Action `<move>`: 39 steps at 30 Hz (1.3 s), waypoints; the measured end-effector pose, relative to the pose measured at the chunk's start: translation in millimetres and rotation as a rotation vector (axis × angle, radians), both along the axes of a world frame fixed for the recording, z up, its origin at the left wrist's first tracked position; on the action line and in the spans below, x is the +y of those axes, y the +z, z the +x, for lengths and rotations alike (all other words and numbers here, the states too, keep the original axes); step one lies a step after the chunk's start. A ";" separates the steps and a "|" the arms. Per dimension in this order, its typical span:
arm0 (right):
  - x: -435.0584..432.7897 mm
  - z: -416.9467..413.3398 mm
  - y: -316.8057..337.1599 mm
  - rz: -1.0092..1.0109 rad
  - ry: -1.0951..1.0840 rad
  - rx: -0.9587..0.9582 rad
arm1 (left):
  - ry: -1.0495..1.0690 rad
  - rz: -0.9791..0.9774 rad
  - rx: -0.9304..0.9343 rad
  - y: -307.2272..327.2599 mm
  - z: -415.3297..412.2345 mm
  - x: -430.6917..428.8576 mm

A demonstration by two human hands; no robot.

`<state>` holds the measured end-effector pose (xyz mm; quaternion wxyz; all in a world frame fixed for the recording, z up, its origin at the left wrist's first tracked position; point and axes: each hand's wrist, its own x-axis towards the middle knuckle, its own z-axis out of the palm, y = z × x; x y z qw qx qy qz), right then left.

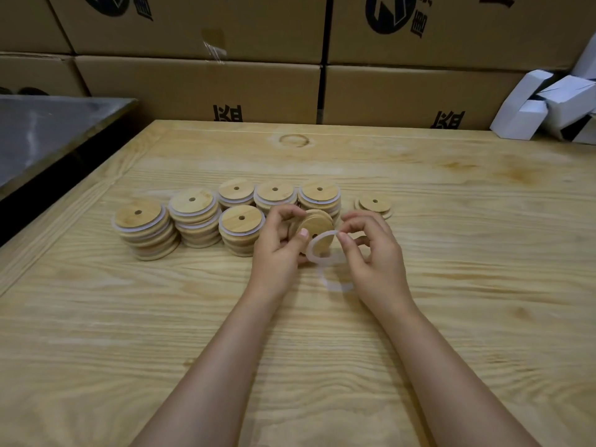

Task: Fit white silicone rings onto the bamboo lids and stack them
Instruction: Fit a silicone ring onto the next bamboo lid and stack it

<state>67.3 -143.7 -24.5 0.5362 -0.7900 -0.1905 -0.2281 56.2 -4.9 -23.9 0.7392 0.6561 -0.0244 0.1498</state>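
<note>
My left hand (279, 250) grips a tilted bamboo lid (317, 225) above the wooden table (451, 317). My right hand (374, 253) pinches a white silicone ring (310, 253) that hangs against the lid's lower edge. Another white ring (338, 287) lies flat on the table just below my hands. Several stacks of ringed lids (193, 217) stand in a row behind and to the left of my hands. A low stack of bare lids (374, 206) sits to the right of them.
Large cardboard boxes (200, 88) line the far edge of the table. White folded cartons (548, 104) are piled at the back right. A grey metal surface (48, 133) adjoins the table on the left.
</note>
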 end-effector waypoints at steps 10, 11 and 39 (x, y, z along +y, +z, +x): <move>9.0 2.2 0.4 0.252 0.009 0.127 | -0.037 0.178 -0.090 -4.9 -2.3 -5.6; 9.4 1.8 0.5 0.253 0.009 0.137 | -0.029 0.191 -0.101 -6.1 -1.6 -5.2; 5.4 6.1 -3.0 0.313 0.031 0.219 | 0.089 -0.097 0.058 1.0 0.0 -5.4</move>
